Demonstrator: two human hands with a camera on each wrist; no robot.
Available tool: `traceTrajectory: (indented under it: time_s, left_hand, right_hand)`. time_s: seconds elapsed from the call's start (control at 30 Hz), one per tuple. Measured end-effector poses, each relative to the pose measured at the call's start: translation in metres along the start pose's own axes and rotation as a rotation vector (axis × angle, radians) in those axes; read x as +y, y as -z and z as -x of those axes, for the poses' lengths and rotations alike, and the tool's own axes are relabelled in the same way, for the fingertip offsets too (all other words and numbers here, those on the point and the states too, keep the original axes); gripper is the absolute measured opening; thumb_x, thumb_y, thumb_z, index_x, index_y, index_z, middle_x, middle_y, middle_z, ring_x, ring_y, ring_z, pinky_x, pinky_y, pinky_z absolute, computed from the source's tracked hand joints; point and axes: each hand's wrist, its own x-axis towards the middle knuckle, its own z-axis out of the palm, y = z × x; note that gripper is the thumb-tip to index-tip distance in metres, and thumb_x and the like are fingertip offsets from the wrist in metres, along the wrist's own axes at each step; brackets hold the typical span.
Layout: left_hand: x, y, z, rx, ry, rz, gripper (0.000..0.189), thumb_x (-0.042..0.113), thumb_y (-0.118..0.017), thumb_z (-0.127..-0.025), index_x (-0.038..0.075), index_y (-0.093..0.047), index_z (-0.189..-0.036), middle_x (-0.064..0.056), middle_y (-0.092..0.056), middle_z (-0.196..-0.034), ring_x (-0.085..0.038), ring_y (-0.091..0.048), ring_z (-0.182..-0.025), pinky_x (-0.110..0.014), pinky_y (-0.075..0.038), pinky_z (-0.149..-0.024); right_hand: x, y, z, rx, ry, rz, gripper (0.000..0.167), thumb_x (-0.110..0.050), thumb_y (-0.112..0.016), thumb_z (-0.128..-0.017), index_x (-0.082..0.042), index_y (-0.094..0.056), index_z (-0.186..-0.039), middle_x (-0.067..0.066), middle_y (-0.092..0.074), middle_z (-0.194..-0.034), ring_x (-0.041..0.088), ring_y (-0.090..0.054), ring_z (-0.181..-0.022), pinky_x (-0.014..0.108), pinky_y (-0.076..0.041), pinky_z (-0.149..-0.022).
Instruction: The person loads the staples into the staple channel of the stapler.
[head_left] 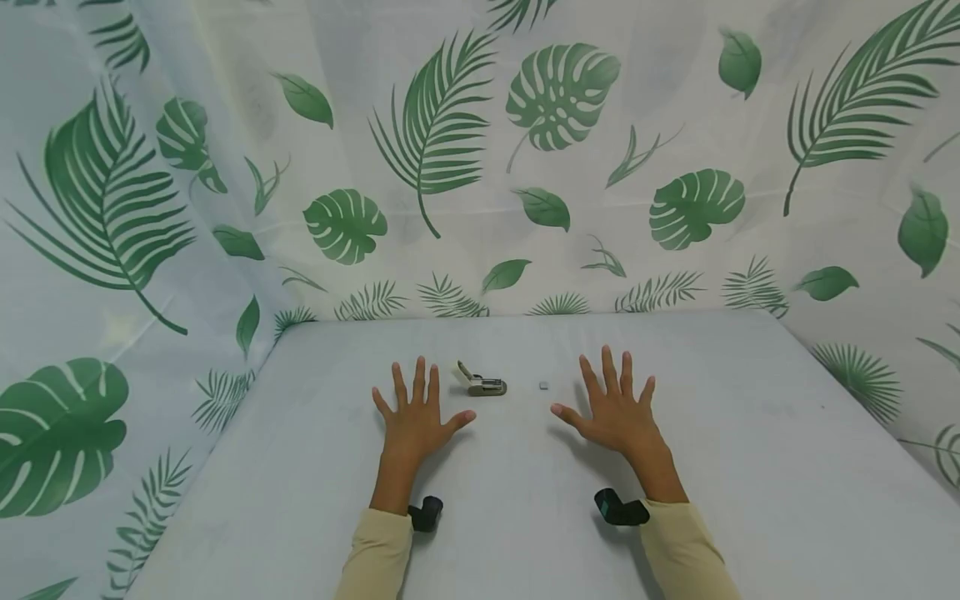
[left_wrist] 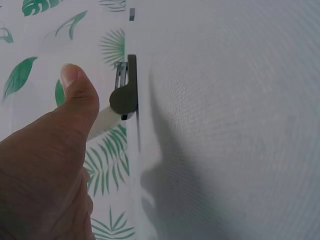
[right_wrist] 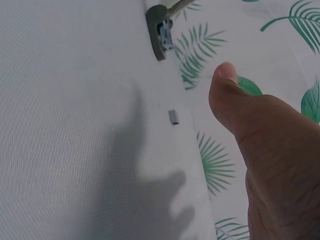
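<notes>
A small stapler (head_left: 487, 387) lies on the white table with its top arm swung up and back toward the left. To its right sits a small grey block of staples (head_left: 543, 386). My left hand (head_left: 415, 423) is spread flat with fingers apart, its thumb just below the stapler. On the other side, my right hand (head_left: 617, 412) is also spread, thumb pointing at the staples. Neither hand holds anything. The left wrist view shows the stapler (left_wrist: 131, 90) side-on beyond the thumb. In the right wrist view the staples (right_wrist: 173, 117) lie left of the thumb.
The white tabletop (head_left: 510, 500) ends at a cloth backdrop (head_left: 465, 183) printed with green leaves, at the back and both sides. A black wrist camera (head_left: 427, 514) sits on the left wrist and another black camera (head_left: 621, 508) on the right.
</notes>
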Motion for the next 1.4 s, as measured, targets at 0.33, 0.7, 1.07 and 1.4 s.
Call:
traceTrajectory:
  time_s: [0.33,0.7,1.07,1.4]
  left_hand:
    - [0.003,-0.006,-0.01,0.062,0.017,0.12,0.081,0.055,-0.056,-0.093,0.006,-0.031,-0.152,-0.018,-0.025,-0.16,-0.047,-0.017,-0.147,-0.076,-0.011,-0.108]
    - [0.011,-0.025,-0.034,0.084,0.096,0.797,0.053,0.03,-0.061,-0.097,0.0,-0.047,-0.139,-0.018,-0.061,-0.134,-0.032,-0.061,-0.12,-0.044,-0.05,-0.098]
    - [0.029,-0.038,-0.037,0.128,0.118,0.788,0.031,0.025,-0.064,-0.095,0.003,-0.062,-0.117,-0.015,-0.07,-0.111,-0.028,-0.067,-0.104,-0.042,-0.054,-0.089]
    - [0.044,-0.042,-0.03,-0.003,-0.088,0.809,0.027,0.026,-0.066,-0.094,0.004,-0.065,-0.11,-0.013,-0.072,-0.108,-0.024,-0.069,-0.1,-0.036,-0.056,-0.087]
  right_hand:
    - [0.004,0.0,-0.001,-0.032,-0.011,-0.027,0.096,-0.064,-0.056,-0.088,-0.004,-0.022,-0.154,0.03,-0.002,-0.16,0.055,0.004,-0.145,0.079,0.002,-0.106]
    - [0.011,-0.002,0.001,-0.081,-0.013,-0.012,0.087,-0.055,-0.06,-0.09,-0.001,-0.029,-0.151,0.034,-0.015,-0.157,0.058,-0.009,-0.143,0.077,-0.011,-0.107]
    - [0.014,-0.01,0.002,-0.083,-0.015,0.004,0.083,-0.055,-0.062,-0.089,-0.002,-0.037,-0.148,0.033,-0.025,-0.154,0.057,-0.017,-0.141,0.076,-0.014,-0.107]
    - [0.007,-0.01,0.003,-0.065,-0.005,0.044,0.075,-0.049,-0.064,-0.09,-0.003,-0.043,-0.145,0.032,-0.031,-0.152,0.056,-0.022,-0.141,0.076,-0.019,-0.106]
